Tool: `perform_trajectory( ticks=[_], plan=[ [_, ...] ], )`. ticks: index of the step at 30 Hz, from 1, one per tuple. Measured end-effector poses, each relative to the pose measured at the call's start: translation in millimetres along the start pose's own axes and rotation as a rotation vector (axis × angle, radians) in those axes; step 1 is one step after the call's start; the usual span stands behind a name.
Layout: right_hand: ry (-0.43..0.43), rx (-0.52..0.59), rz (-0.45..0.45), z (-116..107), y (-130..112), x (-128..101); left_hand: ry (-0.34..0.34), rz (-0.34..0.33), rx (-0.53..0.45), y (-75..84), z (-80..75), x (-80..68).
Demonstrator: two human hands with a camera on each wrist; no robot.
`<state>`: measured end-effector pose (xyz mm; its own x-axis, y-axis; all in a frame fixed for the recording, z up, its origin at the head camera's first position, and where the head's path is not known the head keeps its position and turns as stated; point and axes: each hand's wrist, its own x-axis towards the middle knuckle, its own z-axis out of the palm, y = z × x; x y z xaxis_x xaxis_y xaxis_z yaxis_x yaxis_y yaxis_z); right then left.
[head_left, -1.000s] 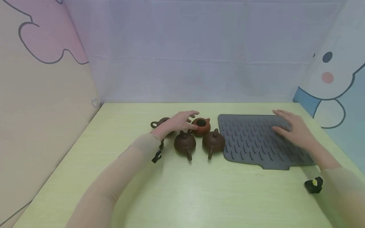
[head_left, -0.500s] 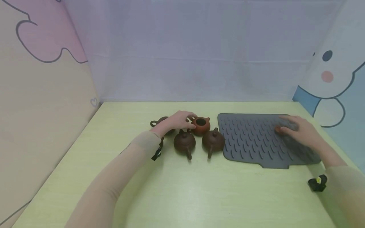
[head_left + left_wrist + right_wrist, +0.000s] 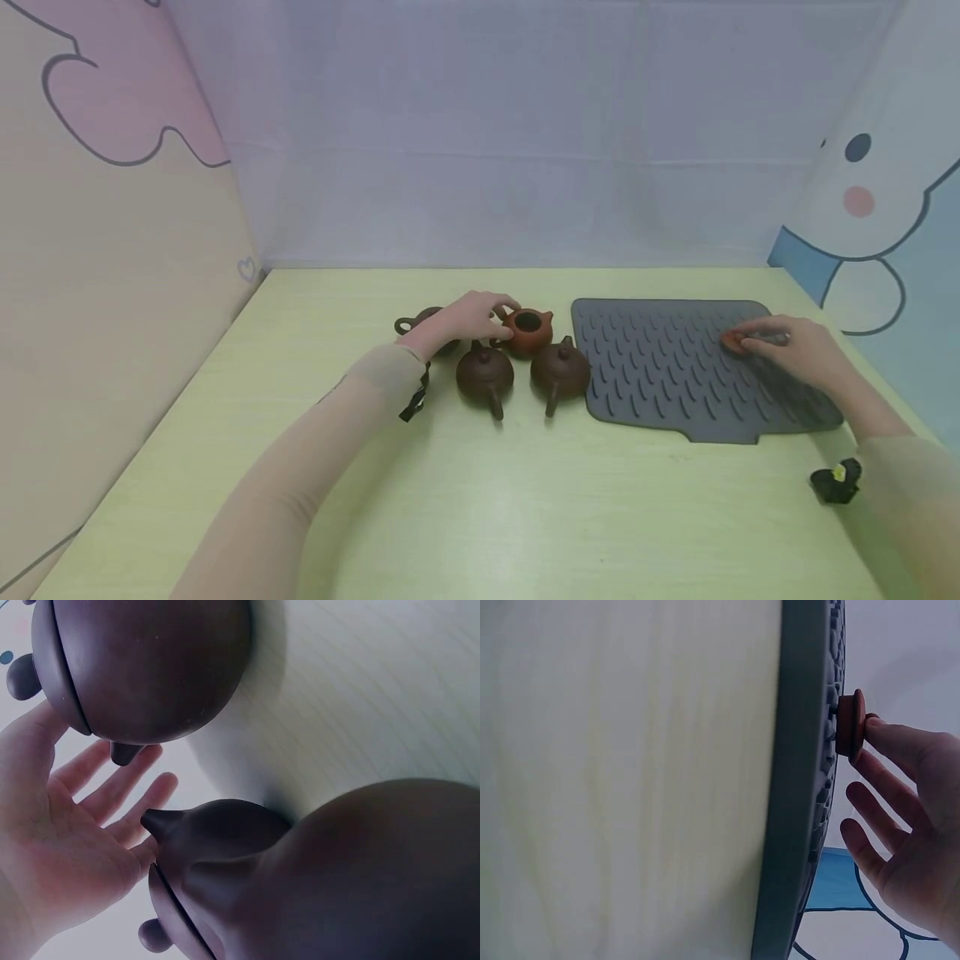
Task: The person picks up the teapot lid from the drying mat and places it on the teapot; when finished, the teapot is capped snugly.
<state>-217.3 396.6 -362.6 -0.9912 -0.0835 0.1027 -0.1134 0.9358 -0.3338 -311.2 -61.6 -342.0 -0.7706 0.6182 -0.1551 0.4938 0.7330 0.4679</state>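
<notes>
In the head view my left hand (image 3: 474, 316) is at the left side of a lidless reddish-brown teapot (image 3: 531, 337), its thumb and forefinger appearing to touch it. The left wrist view shows the left hand (image 3: 82, 832) with fingers loosely spread behind dark brown teapots. On the grey ridged mat (image 3: 660, 367), my right hand (image 3: 798, 350) pinches a small reddish-brown teapot lid (image 3: 733, 341). Thumb and forefinger hold the lid (image 3: 847, 726) by its knob in the right wrist view; the lid's base meets the ridges. The other fingers are loosely bent.
Two lidded dark teapots stand in front: one dark teapot (image 3: 485, 375) left, another dark teapot (image 3: 561, 372) at the mat's left edge. Behind the left wrist is a third dark pot (image 3: 431, 315), partly hidden. A white sheet (image 3: 480, 150) hangs behind the table (image 3: 480, 500).
My right hand has lowered the lid onto the mat, its fingers drawing closer around it. The left forefinger has bent down slightly toward the reddish teapot; the pots have stayed put.
</notes>
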Motion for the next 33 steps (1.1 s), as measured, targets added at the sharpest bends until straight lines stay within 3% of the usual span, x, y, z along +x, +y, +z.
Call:
perform_trajectory(
  ticks=[8, 17, 25, 33],
  plan=[
    [0.008, 0.001, 0.023, 0.8, -1.5, 3.7, 0.000, -0.015, -0.014, -1.0, -0.2, -0.4],
    [0.110, 0.069, 0.018, 5.7, -20.7, 12.8, 0.015, -0.042, -0.013, 0.6, 1.3, 1.1],
    [0.167, 0.127, 0.007, 6.7, -51.6, 26.1, 0.022, -0.049, -0.051, -0.3, 2.3, 1.7],
    [0.102, 0.257, -0.016, 3.8, -95.9, 37.0, 0.031, -0.048, -0.064, -0.7, 2.5, 1.9]
  ],
)
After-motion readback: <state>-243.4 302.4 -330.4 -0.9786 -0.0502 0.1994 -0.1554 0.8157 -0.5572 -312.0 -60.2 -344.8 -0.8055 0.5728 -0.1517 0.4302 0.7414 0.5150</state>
